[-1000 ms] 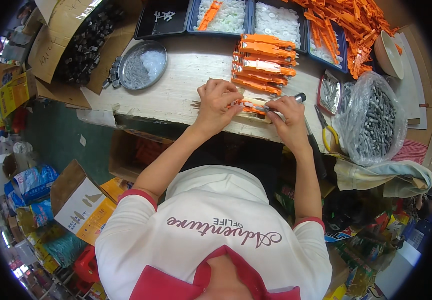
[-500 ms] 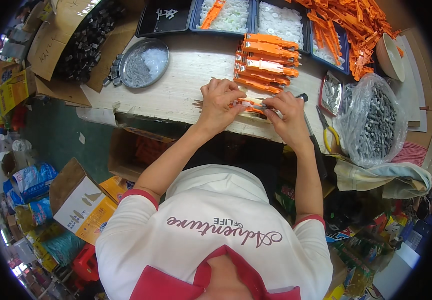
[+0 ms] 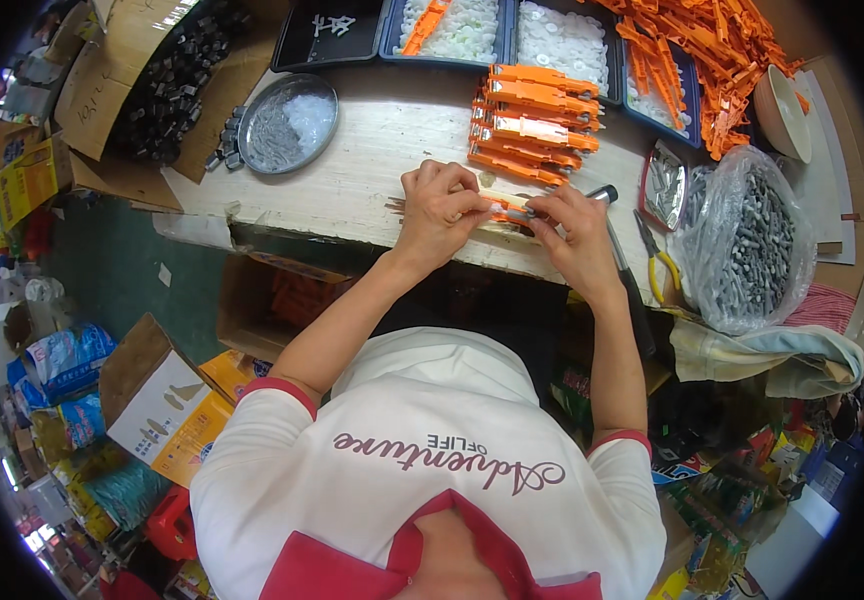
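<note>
Part [image 3: 512, 213] in orange is held crosswise at the front edge of the table [image 3: 392, 125], its long axis running left to right, with the right end dipped slightly toward the body. It is set between the two hands, so neither is nearer: the left end is met by the left hand [image 3: 444, 208], the right end by the right hand [image 3: 570, 220]. By the left thumb and forefinger that end seems to be pinched; by the right thumb and fingers the other end seems to be gripped, near a small grey piece whose exact seat cannot be made out. Much of the part is covered by fingertips, and whether its underside is rested on the wood cannot be told.

Relative to the grip, the part is lined up with the gap between the hands, rightward of the left fingertips and leftward of the right ones. Beyond it, away from the body, a stack [image 3: 532, 130] of like parts is laid in nearly the same direction, apart from the hands. Just beside the right hand a hammer [image 3: 632, 295] is placed, and farther right, pliers [image 3: 666, 275] are laid
</note>
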